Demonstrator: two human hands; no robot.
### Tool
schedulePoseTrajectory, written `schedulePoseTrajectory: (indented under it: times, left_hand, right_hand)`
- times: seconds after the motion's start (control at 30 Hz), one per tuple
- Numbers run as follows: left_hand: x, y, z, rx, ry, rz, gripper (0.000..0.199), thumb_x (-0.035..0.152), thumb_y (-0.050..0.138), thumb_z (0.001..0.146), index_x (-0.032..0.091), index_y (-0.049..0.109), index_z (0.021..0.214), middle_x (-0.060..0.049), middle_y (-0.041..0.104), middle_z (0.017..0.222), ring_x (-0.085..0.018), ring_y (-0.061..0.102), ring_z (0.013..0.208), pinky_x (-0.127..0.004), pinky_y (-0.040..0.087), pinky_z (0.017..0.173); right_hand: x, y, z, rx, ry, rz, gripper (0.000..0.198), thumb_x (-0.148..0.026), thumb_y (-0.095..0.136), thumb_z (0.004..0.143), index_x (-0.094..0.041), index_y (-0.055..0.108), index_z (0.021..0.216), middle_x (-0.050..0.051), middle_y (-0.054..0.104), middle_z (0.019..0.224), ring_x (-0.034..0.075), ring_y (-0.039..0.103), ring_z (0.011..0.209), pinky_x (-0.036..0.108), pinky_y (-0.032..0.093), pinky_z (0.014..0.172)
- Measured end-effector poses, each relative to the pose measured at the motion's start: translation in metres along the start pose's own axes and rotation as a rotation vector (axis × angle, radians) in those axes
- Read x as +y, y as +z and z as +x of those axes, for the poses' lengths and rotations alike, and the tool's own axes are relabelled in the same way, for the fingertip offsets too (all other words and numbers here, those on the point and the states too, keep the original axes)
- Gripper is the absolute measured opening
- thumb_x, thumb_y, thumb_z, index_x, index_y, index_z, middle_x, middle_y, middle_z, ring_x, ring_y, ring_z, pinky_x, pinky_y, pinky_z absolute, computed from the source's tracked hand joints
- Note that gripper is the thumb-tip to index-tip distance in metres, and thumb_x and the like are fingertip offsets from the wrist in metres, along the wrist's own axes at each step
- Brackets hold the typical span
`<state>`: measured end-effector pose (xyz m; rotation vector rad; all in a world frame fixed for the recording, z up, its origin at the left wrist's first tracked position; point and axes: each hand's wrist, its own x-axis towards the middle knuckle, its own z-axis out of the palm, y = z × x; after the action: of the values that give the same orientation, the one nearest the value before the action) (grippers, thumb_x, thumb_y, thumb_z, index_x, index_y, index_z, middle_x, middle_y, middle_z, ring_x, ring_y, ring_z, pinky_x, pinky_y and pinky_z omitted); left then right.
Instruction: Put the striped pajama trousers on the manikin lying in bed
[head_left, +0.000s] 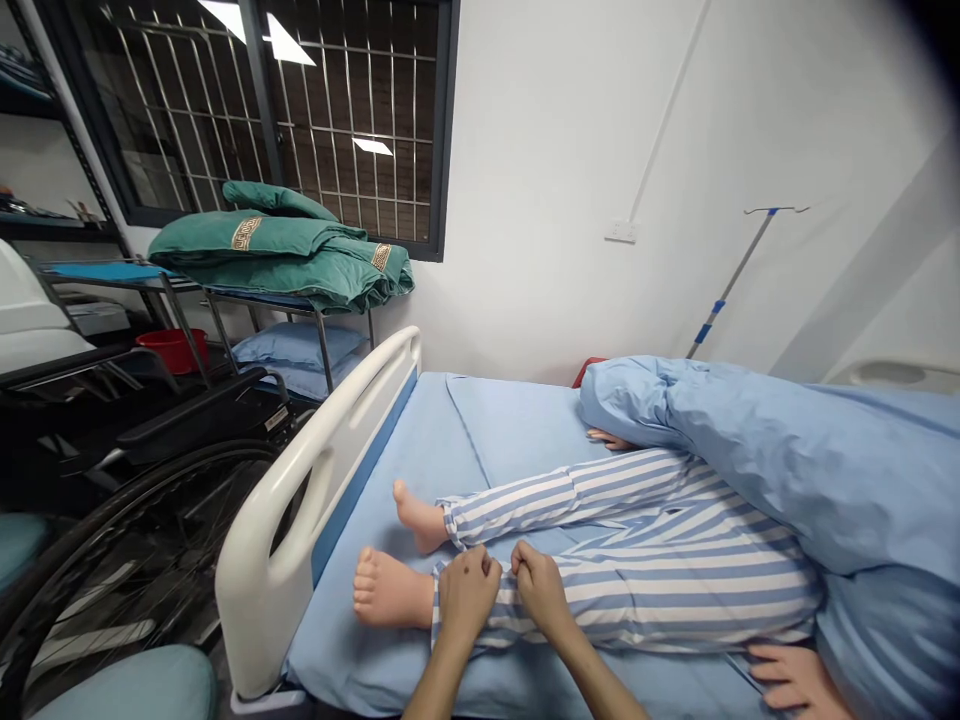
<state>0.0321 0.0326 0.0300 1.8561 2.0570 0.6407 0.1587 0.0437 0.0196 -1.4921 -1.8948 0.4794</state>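
Note:
A manikin lies on a bed in blue-and-white striped trousers [652,590], its bare feet towards the footboard. My left hand [469,592] is closed over the near trouser leg, just above the ankle. Further up the same shin, my right hand [540,585] is curled on the striped cloth, its knuckles turned towards the left hand. The fingertips of both hands are largely hidden. Beside the left hand is the near foot [391,590]; the far foot [418,517] points upward. A light blue quilt [720,430] covers the upper body.
The white footboard [259,560] rises at the left end of the bed. Beyond it stands a wheelchair [157,450]. Folded green bedding [277,250] lies on a metal rack by the barred window. An IV pole [731,280] leans near the wall.

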Motion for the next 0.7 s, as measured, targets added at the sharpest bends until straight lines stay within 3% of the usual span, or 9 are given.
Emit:
schedulePoseTrajectory:
  times: [0.3, 0.5, 0.7]
  left_hand:
    - [-0.004, 0.0, 0.001, -0.06, 0.014, -0.025, 0.022, 0.031, 0.038, 0.075, 0.022, 0.058, 0.075, -0.002, 0.063, 0.075, -0.016, 0.055, 0.074, -0.026, 0.031, 0.062]
    - [-0.006, -0.001, 0.003, -0.073, -0.019, -0.039, 0.035, 0.039, 0.031, 0.08, 0.02, 0.06, 0.089, -0.006, 0.064, 0.085, -0.02, 0.056, 0.082, -0.028, 0.035, 0.067]
    - [-0.013, 0.001, 0.004, -0.105, -0.037, -0.166, 0.032, 0.032, 0.04, 0.076, 0.016, 0.062, 0.093, -0.01, 0.062, 0.098, -0.023, 0.054, 0.093, -0.029, 0.036, 0.076]
  right_hand:
    - [-0.002, 0.002, 0.016, -0.099, -0.039, 0.123, 0.016, -0.009, 0.031, 0.064, -0.019, 0.044, 0.064, -0.002, 0.048, 0.056, 0.012, 0.046, 0.055, 0.021, 0.031, 0.055]
    - [-0.042, 0.011, 0.051, -0.133, -0.114, 0.097, 0.015, -0.011, 0.037, 0.065, -0.018, 0.049, 0.072, 0.0, 0.054, 0.067, 0.012, 0.048, 0.063, 0.022, 0.034, 0.061]
    - [-0.082, 0.041, 0.076, -0.292, -0.263, -0.012, 0.028, -0.015, 0.046, 0.063, -0.017, 0.052, 0.091, 0.004, 0.056, 0.091, 0.016, 0.049, 0.084, 0.025, 0.035, 0.07]
